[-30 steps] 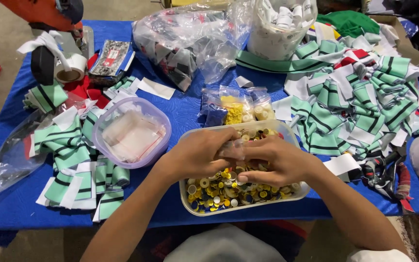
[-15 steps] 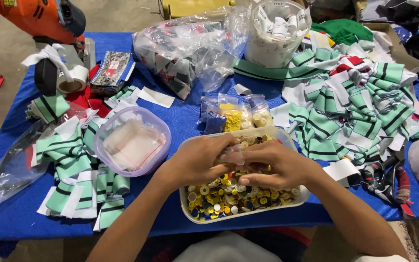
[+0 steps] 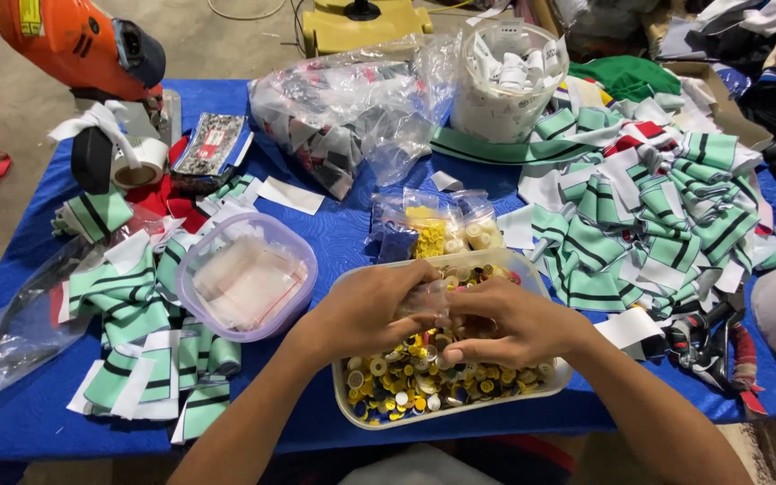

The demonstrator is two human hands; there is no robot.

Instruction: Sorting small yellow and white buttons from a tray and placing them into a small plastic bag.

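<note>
- Left hand [image 3: 365,314] and right hand [image 3: 505,323] meet over the clear rectangular tub [image 3: 352,409] at the near edge of the blue table [image 3: 343,224].
- Both hands pinch a small clear plastic bag [image 3: 426,298] between them; left fingers curl onto its left side, right fingers close on its right side. Bag contents not resolvable, view too blurred.
- Bag sits just above the tub's middle, over the loose buttons [image 3: 406,382] (yellow, blue, white, brown) that fill the tub.
- Just beyond the tub: small packets of sorted buttons [image 3: 433,229], one yellow, one pale, one dark blue.
- Left of the tub: rounded purple-rimmed container [image 3: 246,274] holding a stack of empty clear bags.
- Green-and-white striped fabric pieces [image 3: 127,305] lie left of that container; a larger heap of the same [image 3: 648,216] spreads on the right side of the table.
- Far side: large clear sack of dark fabric pieces [image 3: 352,112] and a round clear tub of white rolls [image 3: 507,81].
- Far left: orange machine [image 3: 78,45], next to a tape roll [image 3: 141,162].
</note>
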